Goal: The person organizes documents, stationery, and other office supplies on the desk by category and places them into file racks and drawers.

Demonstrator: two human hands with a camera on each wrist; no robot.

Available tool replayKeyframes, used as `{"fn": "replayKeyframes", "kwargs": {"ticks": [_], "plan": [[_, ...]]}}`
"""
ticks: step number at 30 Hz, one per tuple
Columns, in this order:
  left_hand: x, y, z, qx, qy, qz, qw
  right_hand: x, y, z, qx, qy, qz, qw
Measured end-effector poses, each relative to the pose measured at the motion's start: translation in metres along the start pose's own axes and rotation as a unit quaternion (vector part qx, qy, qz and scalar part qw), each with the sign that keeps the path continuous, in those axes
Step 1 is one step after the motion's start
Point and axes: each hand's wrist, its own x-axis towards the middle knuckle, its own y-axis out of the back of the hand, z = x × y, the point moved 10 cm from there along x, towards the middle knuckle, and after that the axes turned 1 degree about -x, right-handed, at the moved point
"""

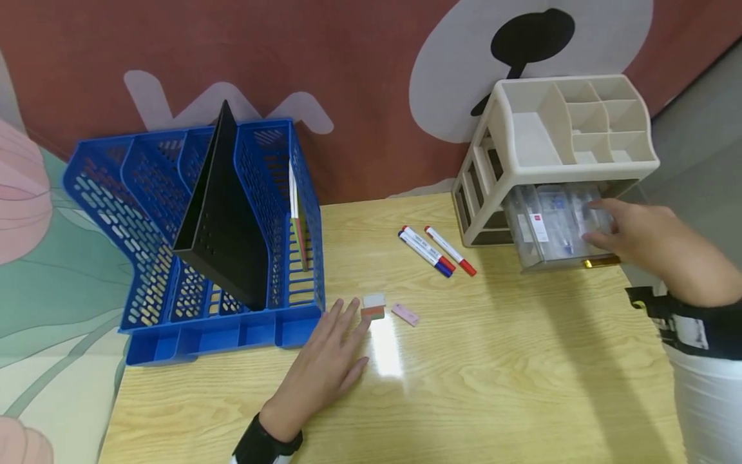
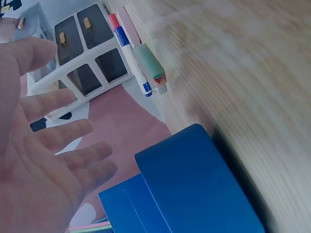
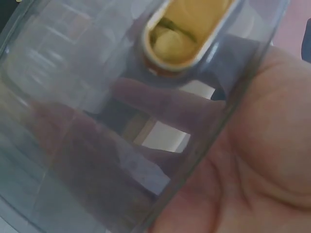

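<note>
In the head view, my left hand (image 1: 327, 361) is spread over the table, its fingers straight and holding nothing. Its fingertips are right beside a small eraser-like block (image 1: 373, 306) with a pale top and reddish-brown side; a pink block (image 1: 405, 314) lies just to the right. My right hand (image 1: 643, 235) reaches into the pulled-out clear drawer (image 1: 527, 248) of a cream desktop organizer (image 1: 536, 174). Its thumb and forefinger stand apart over clear packets (image 1: 553, 216). Through the drawer's transparent front, the right wrist view shows the fingers (image 3: 165, 104) extended inside, close to a gold handle (image 3: 177, 39).
Two red-capped markers and a blue one lie near the organizer, including a red marker (image 1: 451, 251). On the left stands a blue file rack (image 1: 301, 332) with a black folder (image 1: 232, 232) and thin pencil-like sticks (image 1: 297, 219). A printed cloth (image 1: 371, 77) hangs behind.
</note>
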Motion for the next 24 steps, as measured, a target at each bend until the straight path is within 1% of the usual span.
{"fn": "replayKeyframes", "kwargs": {"ticks": [2, 4, 7, 9, 11, 13, 14, 15, 17, 19, 21, 22, 24], "plan": [[0.000, 0.000, -0.001, 0.001, 0.003, 0.000, 1.0000, -0.001, 0.000, -0.001, 0.001, -0.001, 0.002, 1.0000], [-0.001, 0.000, -0.002, 0.002, 0.004, 0.002, 1.0000, -0.003, 0.001, -0.002, 0.001, -0.012, 0.011, 0.9999], [-0.003, -0.001, -0.003, 0.003, 0.007, 0.003, 1.0000, -0.010, 0.005, -0.003, -0.007, -0.026, 0.044, 0.9987], [-0.004, -0.001, -0.004, 0.003, 0.009, 0.004, 0.9999, -0.015, 0.010, -0.007, -0.005, -0.026, 0.077, 0.9967], [-0.005, -0.001, -0.005, 0.004, 0.010, 0.005, 0.9999, -0.023, 0.017, -0.013, -0.009, -0.014, 0.122, 0.9924], [-0.005, 0.000, -0.006, 0.004, 0.011, 0.008, 0.9999, -0.033, 0.024, -0.020, -0.005, -0.001, 0.171, 0.9853], [-0.005, 0.000, -0.007, 0.005, 0.010, 0.011, 0.9999, -0.039, 0.029, -0.024, -0.005, 0.005, 0.201, 0.9795], [-0.004, 0.001, -0.007, 0.004, 0.009, 0.014, 0.9999, -0.045, 0.035, -0.027, -0.001, 0.011, 0.235, 0.9719], [-0.004, 0.002, -0.008, 0.002, 0.010, 0.017, 0.9998, -0.059, 0.046, -0.032, 0.013, 0.019, 0.309, 0.9507], [-0.003, 0.003, -0.009, 0.000, 0.010, 0.018, 0.9998, -0.074, 0.054, -0.036, 0.031, 0.024, 0.379, 0.9246], [-0.003, 0.003, -0.009, -0.001, 0.010, 0.016, 0.9998, -0.090, 0.060, -0.038, 0.048, 0.033, 0.446, 0.8932], [-0.003, 0.004, -0.009, -0.002, 0.009, 0.017, 0.9998, -0.097, 0.061, -0.038, 0.058, 0.038, 0.468, 0.8812], [-0.002, 0.004, -0.008, -0.001, 0.005, 0.017, 0.9998, -0.108, 0.059, -0.038, 0.075, 0.044, 0.501, 0.8611]]}}
